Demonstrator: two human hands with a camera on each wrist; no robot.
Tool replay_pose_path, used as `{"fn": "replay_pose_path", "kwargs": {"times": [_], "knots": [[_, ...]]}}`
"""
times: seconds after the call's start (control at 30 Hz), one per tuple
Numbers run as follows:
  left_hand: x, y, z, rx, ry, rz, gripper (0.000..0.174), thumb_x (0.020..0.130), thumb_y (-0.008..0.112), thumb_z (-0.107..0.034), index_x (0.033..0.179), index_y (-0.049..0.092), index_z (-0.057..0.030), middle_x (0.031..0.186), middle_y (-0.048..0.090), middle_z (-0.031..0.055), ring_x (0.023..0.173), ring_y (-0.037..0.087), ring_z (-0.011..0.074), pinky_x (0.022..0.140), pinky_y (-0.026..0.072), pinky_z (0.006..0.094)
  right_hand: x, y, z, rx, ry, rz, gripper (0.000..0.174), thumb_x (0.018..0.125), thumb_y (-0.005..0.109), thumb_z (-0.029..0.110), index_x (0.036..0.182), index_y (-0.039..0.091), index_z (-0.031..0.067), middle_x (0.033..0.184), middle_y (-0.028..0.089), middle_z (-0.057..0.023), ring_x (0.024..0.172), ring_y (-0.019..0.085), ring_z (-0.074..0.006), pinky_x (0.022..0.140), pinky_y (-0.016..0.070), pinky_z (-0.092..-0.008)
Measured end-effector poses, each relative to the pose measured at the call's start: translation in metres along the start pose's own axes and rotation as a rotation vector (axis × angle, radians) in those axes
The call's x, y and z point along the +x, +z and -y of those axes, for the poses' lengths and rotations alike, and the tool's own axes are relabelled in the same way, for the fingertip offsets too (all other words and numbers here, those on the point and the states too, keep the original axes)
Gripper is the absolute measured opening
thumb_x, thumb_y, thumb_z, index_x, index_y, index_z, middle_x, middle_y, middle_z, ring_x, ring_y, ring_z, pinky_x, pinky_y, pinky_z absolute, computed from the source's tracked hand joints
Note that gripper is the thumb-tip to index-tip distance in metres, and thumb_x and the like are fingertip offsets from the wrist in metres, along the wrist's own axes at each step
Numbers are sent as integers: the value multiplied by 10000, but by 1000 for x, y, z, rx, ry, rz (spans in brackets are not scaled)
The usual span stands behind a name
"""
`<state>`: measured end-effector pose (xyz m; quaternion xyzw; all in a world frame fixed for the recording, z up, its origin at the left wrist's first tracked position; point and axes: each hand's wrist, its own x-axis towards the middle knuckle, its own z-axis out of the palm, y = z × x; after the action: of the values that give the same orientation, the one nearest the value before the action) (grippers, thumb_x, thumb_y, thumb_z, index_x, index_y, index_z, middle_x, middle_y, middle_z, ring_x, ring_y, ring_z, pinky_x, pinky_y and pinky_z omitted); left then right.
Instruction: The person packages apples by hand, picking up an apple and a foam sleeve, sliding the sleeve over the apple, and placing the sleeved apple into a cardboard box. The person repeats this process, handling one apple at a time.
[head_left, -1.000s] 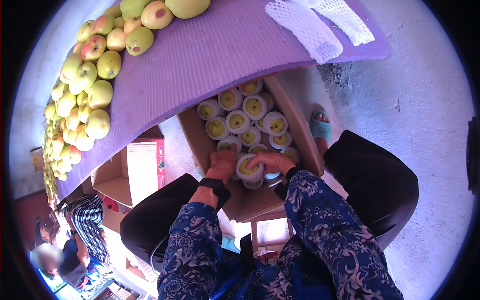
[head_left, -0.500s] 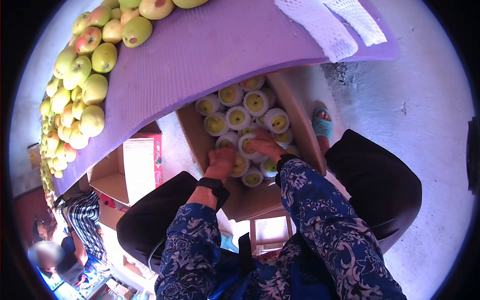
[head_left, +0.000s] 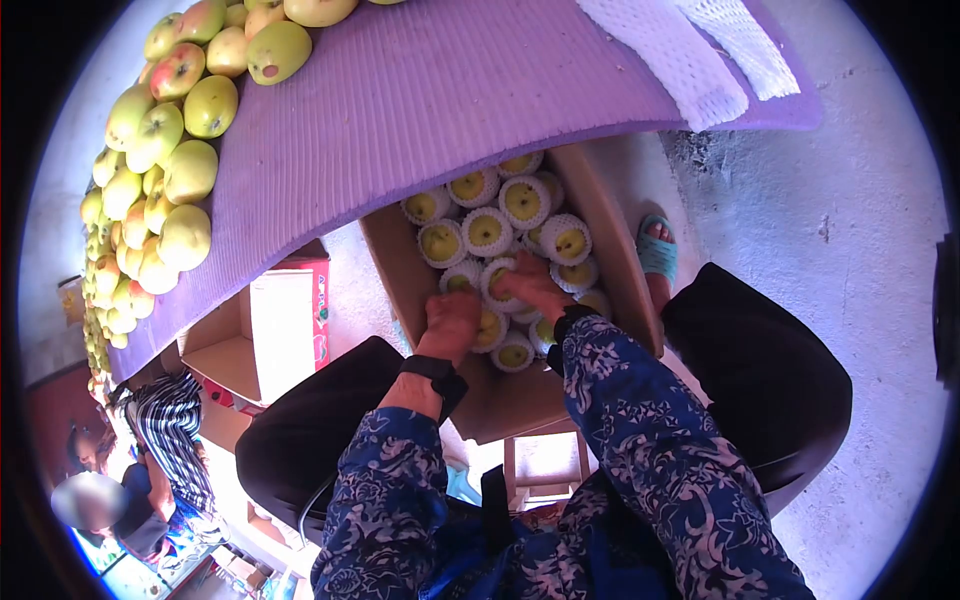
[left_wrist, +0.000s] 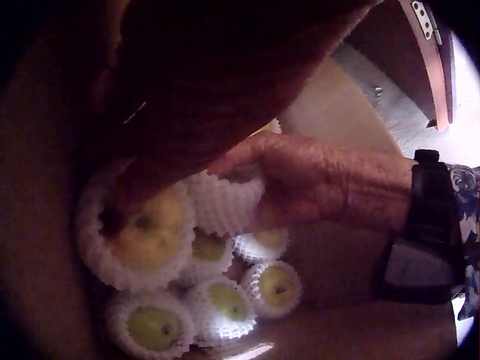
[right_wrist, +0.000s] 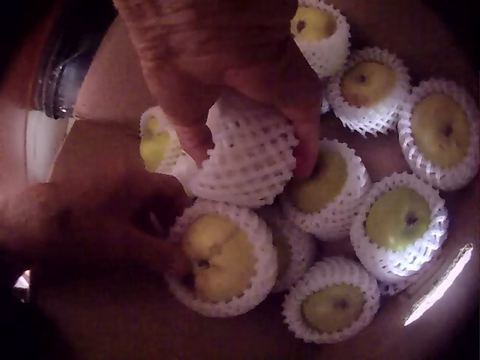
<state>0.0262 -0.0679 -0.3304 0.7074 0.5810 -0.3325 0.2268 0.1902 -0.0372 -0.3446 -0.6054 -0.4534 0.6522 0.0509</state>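
Observation:
Both hands reach into a cardboard box of apples in white foam nets. My right hand grips a netted apple from above, thumb and fingers on opposite sides of its net. Close on its left, my left hand holds another netted apple by its side, its fingers at the net's rim in the left wrist view. That apple shows yellow-green flesh and a dark stem hollow. Several more netted apples sit around both hands, stem ends mostly up.
A purple ribbed mat overhangs the box's far edge. Bare apples pile on its left; foam nets lie on its right. Another open carton stands left. My knees flank the box. Another person is at the lower left.
My right hand has carried its apple from the box's near side forward among the others, uncovering netted apples near me. The left hand stays on its apple. Little differs over the last half second.

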Motion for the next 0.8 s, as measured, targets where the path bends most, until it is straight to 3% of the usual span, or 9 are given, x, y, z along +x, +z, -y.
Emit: {"fn": "replay_pose_path", "kwargs": {"times": [0.03,0.23,0.33,0.43,0.53,0.63,0.73,0.8], "knots": [[-2,-3,-1,4,5,9,436,794,632,-133,1212,548,-40,1032,695,164,995,675,286,817,531,416,0,-3,1,11,44,88,948,668,694,379,1418,320,-63,1451,357,-226,1390,271,-316,1117,261,-332],[-6,-8,0,14,19,14,332,795,626,-142,1118,629,-65,1031,697,155,999,674,285,817,537,411,14,15,-23,67,-50,-117,967,680,741,345,1431,289,-64,1455,356,-233,1377,316,-318,1113,278,-344],[-7,-8,0,-20,31,-11,288,795,620,-138,1074,653,-71,1028,697,155,993,674,291,816,533,417,2,5,-15,90,-30,-64,987,679,770,303,1446,262,-54,1455,364,-235,1372,331,-327,1113,288,-353],[-9,-3,0,-28,36,-44,292,790,619,-131,1075,649,-73,1013,699,150,978,676,297,806,526,430,0,12,-29,229,-138,-237,1013,644,774,311,1430,269,-81,1421,385,-285,1348,364,-353,1110,294,-351],[-7,4,1,13,34,-122,220,803,600,-140,1010,662,-98,960,710,120,928,689,274,748,511,426,8,6,-24,115,-85,-229,1041,625,792,306,1439,263,-70,1447,344,-291,1368,328,-362,1132,258,-338],[-8,8,1,18,42,-155,179,817,578,-146,967,670,-111,933,714,108,909,693,264,728,502,418,-4,-1,-13,-115,-82,-112,998,624,796,313,1424,316,-42,1394,415,-282,1323,387,-379,1108,313,-352],[-7,8,4,27,84,-177,176,825,564,-141,962,670,-111,935,712,114,922,689,266,741,499,414,8,7,-2,-446,-34,30,975,616,805,236,1423,322,-24,1355,457,-275,1299,414,-374,1080,354,-381],[-9,12,6,23,121,-221,175,825,561,-134,958,673,-115,944,710,119,934,684,269,747,498,415,6,12,-5,-450,-51,-20,966,617,805,237,1421,328,-9,1339,464,-277,1277,430,-385,1071,363,-386]]}}
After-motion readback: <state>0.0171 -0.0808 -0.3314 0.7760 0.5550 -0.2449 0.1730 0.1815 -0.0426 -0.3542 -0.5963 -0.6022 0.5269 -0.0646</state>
